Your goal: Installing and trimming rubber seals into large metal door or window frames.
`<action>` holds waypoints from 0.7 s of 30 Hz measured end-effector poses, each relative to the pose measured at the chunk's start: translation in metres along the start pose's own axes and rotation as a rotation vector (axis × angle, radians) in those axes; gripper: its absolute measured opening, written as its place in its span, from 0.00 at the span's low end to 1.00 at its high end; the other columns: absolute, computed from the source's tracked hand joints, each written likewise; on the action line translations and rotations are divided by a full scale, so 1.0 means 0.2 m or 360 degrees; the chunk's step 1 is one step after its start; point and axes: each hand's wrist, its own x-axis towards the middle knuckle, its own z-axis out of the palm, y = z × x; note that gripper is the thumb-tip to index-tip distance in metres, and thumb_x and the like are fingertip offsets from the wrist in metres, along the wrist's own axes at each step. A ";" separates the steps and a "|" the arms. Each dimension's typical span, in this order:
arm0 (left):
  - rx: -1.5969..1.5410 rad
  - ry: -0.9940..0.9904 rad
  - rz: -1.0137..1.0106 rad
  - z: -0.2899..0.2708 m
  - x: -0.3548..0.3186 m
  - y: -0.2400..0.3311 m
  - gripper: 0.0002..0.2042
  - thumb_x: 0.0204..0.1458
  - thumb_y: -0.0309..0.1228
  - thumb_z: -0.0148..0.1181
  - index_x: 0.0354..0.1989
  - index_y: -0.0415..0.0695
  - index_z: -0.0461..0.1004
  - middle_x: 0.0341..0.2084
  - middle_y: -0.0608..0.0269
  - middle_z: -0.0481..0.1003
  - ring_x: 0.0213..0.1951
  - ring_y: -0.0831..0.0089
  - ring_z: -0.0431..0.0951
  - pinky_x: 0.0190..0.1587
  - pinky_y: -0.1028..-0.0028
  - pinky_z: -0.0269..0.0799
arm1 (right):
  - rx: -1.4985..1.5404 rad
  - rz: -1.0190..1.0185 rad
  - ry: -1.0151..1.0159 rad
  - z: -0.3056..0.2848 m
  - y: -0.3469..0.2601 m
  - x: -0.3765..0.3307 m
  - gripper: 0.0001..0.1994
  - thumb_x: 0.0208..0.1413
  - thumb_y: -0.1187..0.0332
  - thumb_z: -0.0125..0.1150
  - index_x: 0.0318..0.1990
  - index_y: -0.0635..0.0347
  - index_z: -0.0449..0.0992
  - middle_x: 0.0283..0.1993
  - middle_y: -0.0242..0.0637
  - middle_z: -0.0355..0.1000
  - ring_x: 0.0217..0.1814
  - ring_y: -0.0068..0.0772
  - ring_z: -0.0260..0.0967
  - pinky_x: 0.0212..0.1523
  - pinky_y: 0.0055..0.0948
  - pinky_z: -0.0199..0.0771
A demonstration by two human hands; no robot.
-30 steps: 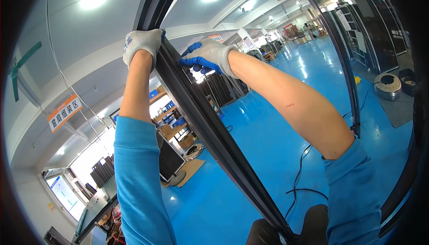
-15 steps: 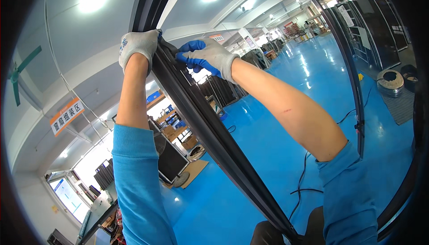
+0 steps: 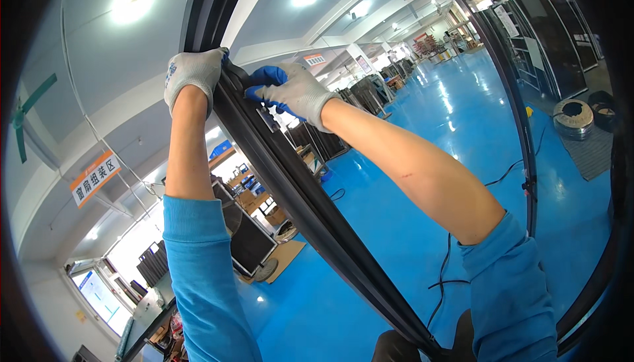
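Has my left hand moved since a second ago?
Yes: the left hand has shifted slightly left in view, nearer the hanging orange-and-white sign.

Two bare forearms reach upward from bright blue, ribbed-cuff fabric sleeves [image 3: 201, 263]. The left forearm [image 3: 190, 150] rises nearly straight, ending in a left hand [image 3: 193, 76] in a pale grey knit glove, rounded into a grip, its fingers mostly hidden. The right forearm [image 3: 413, 164] slants up leftward to a right hand [image 3: 290, 94] gloved in grey knit with blue-coated fingers, which curl, tips pointing left.
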 end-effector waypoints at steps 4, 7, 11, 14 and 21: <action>-0.0011 -0.0008 -0.0020 0.01 0.01 0.00 0.20 0.53 0.42 0.62 0.40 0.33 0.83 0.26 0.58 0.80 0.27 0.68 0.81 0.39 0.72 0.77 | -0.0065 0.0223 0.0254 0.02 0.02 0.02 0.14 0.55 0.63 0.69 0.39 0.67 0.82 0.33 0.38 0.78 0.29 0.27 0.73 0.33 0.23 0.77; -0.0002 -0.0006 -0.0016 0.00 0.03 -0.01 0.23 0.53 0.44 0.63 0.42 0.31 0.82 0.29 0.54 0.81 0.30 0.66 0.82 0.41 0.73 0.78 | 0.0053 0.0352 -0.0071 -0.01 0.00 0.03 0.16 0.55 0.61 0.69 0.39 0.68 0.82 0.32 0.39 0.78 0.28 0.28 0.73 0.33 0.24 0.78; 0.0013 -0.0015 -0.0009 0.01 0.04 -0.01 0.27 0.53 0.46 0.65 0.45 0.28 0.81 0.33 0.50 0.82 0.32 0.64 0.84 0.43 0.73 0.79 | 0.0139 0.0440 -0.0356 -0.03 0.02 0.06 0.18 0.56 0.58 0.69 0.38 0.68 0.82 0.30 0.39 0.78 0.27 0.30 0.74 0.34 0.25 0.79; 0.0023 -0.0047 -0.0011 0.02 0.04 0.01 0.27 0.53 0.47 0.66 0.46 0.28 0.80 0.33 0.50 0.82 0.32 0.64 0.84 0.44 0.73 0.79 | 0.0032 0.0332 -0.0246 -0.01 0.07 0.08 0.19 0.56 0.55 0.69 0.38 0.67 0.82 0.29 0.39 0.78 0.27 0.32 0.75 0.35 0.26 0.81; 0.0002 0.0034 0.0016 0.02 0.04 -0.02 0.22 0.51 0.42 0.63 0.40 0.32 0.82 0.29 0.55 0.82 0.30 0.65 0.82 0.41 0.71 0.78 | 0.0135 0.0442 -0.0520 -0.06 0.04 0.09 0.13 0.62 0.60 0.64 0.44 0.62 0.80 0.32 0.34 0.76 0.30 0.25 0.74 0.36 0.23 0.80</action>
